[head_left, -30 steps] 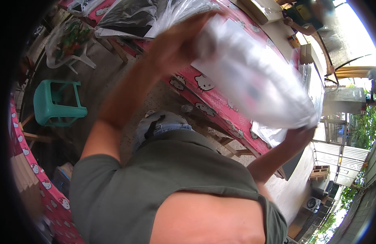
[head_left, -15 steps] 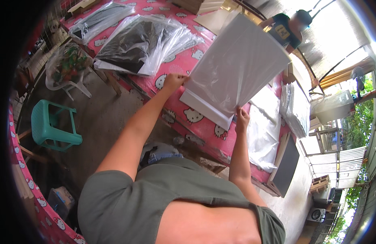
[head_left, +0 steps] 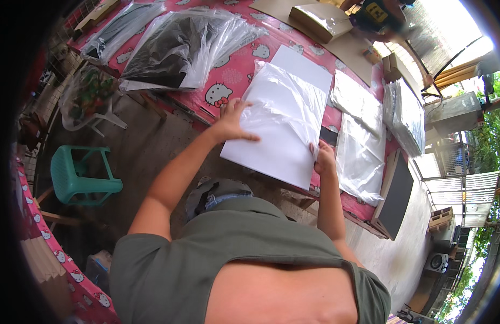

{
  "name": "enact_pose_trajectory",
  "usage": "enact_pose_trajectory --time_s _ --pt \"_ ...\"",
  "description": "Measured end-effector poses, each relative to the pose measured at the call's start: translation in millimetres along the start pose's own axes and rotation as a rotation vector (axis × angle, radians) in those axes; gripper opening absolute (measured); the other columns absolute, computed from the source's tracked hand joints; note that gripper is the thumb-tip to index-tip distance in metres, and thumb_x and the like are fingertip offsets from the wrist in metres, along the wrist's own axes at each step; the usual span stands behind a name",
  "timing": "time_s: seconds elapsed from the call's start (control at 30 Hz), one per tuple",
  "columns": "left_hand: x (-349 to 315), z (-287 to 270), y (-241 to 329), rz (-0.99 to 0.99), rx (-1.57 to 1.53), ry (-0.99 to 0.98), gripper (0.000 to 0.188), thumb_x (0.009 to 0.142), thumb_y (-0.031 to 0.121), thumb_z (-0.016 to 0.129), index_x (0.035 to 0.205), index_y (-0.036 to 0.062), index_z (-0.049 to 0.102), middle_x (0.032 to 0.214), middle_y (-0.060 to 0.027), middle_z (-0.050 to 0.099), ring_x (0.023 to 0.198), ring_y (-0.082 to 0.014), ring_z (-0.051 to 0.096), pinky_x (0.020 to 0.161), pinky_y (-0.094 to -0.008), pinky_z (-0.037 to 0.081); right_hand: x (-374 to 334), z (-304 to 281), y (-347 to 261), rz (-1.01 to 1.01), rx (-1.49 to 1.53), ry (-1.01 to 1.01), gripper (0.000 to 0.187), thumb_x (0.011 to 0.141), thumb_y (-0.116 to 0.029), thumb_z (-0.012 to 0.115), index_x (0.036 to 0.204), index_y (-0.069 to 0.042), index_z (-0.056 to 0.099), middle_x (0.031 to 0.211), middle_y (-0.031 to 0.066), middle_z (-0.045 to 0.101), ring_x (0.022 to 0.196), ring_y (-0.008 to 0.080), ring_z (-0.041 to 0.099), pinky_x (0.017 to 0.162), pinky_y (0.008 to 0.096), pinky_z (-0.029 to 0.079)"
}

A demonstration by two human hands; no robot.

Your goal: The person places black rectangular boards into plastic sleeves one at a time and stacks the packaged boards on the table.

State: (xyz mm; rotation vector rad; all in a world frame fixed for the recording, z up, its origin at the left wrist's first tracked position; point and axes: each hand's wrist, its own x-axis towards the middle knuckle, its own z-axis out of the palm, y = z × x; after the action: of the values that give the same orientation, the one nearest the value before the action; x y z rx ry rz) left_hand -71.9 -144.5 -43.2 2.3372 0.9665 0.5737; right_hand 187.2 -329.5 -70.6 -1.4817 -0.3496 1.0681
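Note:
A flat white panel (head_left: 271, 156) lies on the pink patterned table, its near end bare. Crumpled clear plastic (head_left: 285, 97) covers its middle, and more white surface shows past the plastic at the far end. My left hand (head_left: 233, 124) rests on the panel's left side with fingers spread, touching the plastic and the panel. At the right edge, my right hand (head_left: 324, 157) is closed on the plastic's border, thumb on top. Its lower fingers are partly hidden.
Plastic-wrapped dark panels (head_left: 174, 51) lie at the far left. Clear plastic sleeves (head_left: 360, 154) and a wrapped stack (head_left: 404, 116) are on the right. Across the table, a person (head_left: 377, 19) stands near a cardboard box (head_left: 320, 22). A green stool (head_left: 82, 174) stands left.
The white panel, raised and tilted before, now lies flat on the table, with the plastic bunched over it. My left hand has gone from a pinch to spread fingers.

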Motion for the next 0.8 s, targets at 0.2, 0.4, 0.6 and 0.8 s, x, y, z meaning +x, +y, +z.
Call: enact_pose_trajectory --time_s 0.2,0.4,0.6,0.8 --pt "-42.4 15.5 -27.9 0.019 -0.311 0.359 0.052 0.071 -0.001 0.056 0.119 0.0141 0.044 0.105 -0.0166 0.054 0.097 -0.0279 0.054 0.079 -0.033 0.045 -74.9 13.5 15.7 -0.114 0.034 -0.066 0.058 0.077 -0.002 0.057 0.128 -0.001 0.028 0.11 0.0143 0.051 0.097 0.0157 0.052 0.075 0.0261 0.046" --pt "-107.1 -9.6 -15.1 -0.146 -0.304 0.137 0.064 0.071 -0.012 0.038 0.129 0.0139 0.036 0.106 -0.0206 0.054 0.081 -0.0262 0.057 0.07 -0.0284 0.044 -129.4 30.6 23.4 -0.233 -0.742 0.189 0.055 0.071 -0.006 0.063 0.122 -0.006 0.043 0.081 0.0093 0.06 0.077 0.0144 0.059 0.065 0.0259 0.045" --pt "-155.9 -20.2 -12.6 -0.391 -0.571 -0.246 0.062 0.073 -0.01 0.04 0.131 0.0103 0.031 0.124 -0.0176 0.043 0.1 -0.0176 0.053 0.081 -0.0245 0.042 -167.1 8.7 59.5 -0.406 -0.9 0.057 0.028 0.076 0.001 0.055 0.104 -0.003 0.058 0.071 0.0142 0.06 0.06 0.0093 0.055 0.059 0.0244 0.045" --pt "-133.8 -45.2 -25.3 -0.713 -1.44 -0.184 0.05 0.077 -0.001 0.052 0.124 0.0028 0.034 0.127 -0.0149 0.035 0.103 -0.0168 0.046 0.081 -0.0277 0.042 -135.1 -14.9 13.6 -0.282 -0.574 0.209 0.021 0.079 -0.009 0.058 0.097 0.001 0.06 0.064 0.001 0.056 0.058 0.0062 0.052 0.054 0.0201 0.042"
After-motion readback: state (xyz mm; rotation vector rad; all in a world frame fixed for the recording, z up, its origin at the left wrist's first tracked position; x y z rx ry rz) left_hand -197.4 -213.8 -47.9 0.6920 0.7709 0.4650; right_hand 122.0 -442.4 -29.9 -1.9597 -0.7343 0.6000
